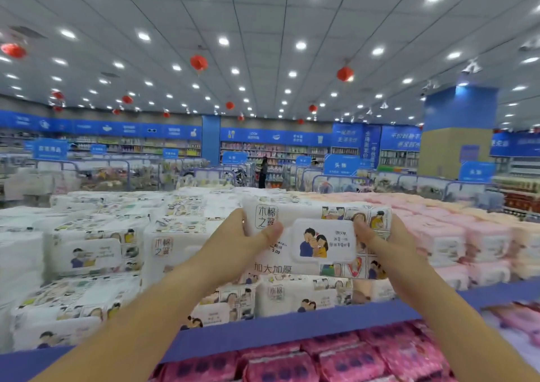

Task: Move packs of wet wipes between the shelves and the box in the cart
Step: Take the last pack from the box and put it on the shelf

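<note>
Head view: both hands grip soft rectangular pack.

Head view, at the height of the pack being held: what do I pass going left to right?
Stacked white wipe packs → left grip → held white pack, held at both ends → right grip → stacked pale pink packs.

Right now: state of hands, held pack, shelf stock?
left hand, grips the pack's left end.
right hand, grips its right end.
wet wipes pack, held face-on, flip lid shut.
white packs, stacked on purple shelf.
pale pink packs, stacked at right.
magenta packs, lying flat below it.
</note>
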A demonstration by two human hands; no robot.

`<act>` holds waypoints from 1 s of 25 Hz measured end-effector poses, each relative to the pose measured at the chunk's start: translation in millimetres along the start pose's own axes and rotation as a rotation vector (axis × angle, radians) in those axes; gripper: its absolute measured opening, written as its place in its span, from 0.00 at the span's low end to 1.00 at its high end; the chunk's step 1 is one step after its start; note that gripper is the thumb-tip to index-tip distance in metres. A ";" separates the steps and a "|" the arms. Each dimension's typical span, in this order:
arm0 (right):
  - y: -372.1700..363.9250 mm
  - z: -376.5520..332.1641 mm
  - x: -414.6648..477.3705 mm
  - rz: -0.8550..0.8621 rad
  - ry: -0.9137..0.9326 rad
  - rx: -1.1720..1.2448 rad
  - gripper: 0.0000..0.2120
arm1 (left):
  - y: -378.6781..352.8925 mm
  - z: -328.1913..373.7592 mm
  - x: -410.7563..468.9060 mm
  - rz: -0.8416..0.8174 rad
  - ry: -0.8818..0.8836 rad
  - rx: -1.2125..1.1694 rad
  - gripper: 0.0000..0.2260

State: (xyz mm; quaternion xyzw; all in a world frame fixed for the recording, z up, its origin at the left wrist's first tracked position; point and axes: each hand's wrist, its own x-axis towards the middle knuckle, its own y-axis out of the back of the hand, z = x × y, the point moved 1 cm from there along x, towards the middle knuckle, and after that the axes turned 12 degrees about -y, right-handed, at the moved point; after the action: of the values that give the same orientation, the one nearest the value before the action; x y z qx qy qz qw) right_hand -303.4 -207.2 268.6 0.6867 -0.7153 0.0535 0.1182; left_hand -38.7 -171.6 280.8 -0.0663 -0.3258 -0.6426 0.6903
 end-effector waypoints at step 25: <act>41.6 44.2 171.7 -0.284 0.404 -0.983 0.40 | -46.9 -57.6 77.4 -0.089 -0.031 1.003 0.48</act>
State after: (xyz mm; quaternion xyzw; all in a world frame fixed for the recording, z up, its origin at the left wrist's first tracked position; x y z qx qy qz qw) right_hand -354.0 -382.1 271.1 0.6164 -0.5193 -0.1726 0.5662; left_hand -64.2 -274.0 261.9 0.2781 -0.6074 -0.4346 0.6040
